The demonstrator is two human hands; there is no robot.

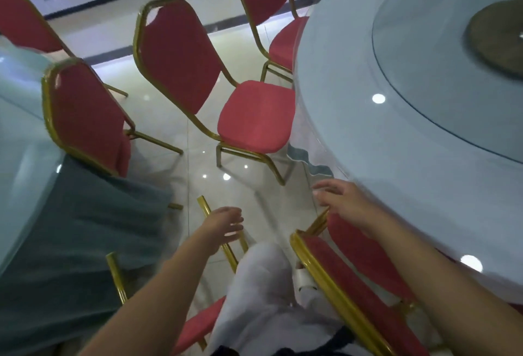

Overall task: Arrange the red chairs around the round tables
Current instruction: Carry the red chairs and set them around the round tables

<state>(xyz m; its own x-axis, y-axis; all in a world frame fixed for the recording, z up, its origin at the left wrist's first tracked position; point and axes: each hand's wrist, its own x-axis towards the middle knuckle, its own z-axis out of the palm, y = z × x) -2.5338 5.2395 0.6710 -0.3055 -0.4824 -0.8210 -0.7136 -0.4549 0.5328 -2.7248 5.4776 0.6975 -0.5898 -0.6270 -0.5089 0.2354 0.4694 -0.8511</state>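
Note:
A round table (pixel 368 129) with a pale cloth and a glass turntable fills the right side. A red chair with a gold frame (pixel 254 118) faces it from the middle of the view, its seat touching the cloth. Right below my right hand (pixel 348 202), which is open with spread fingers, stands another red chair (pixel 362 265) tucked against the table. My left hand (pixel 223 225) hovers open over the gold legs of a tipped chair (pixel 226 242) near my knee. A second round table (pixel 19 157) lies at the left with a red chair (pixel 87 118) against it.
More red chairs stand at the top left (pixel 25 21) and top middle (pixel 271 2). A teal cloth (pixel 79 242) hangs from the left table. The glossy tiled floor (pixel 181 129) forms a narrow aisle between both tables. My white-clad leg (pixel 263 293) is at the bottom middle.

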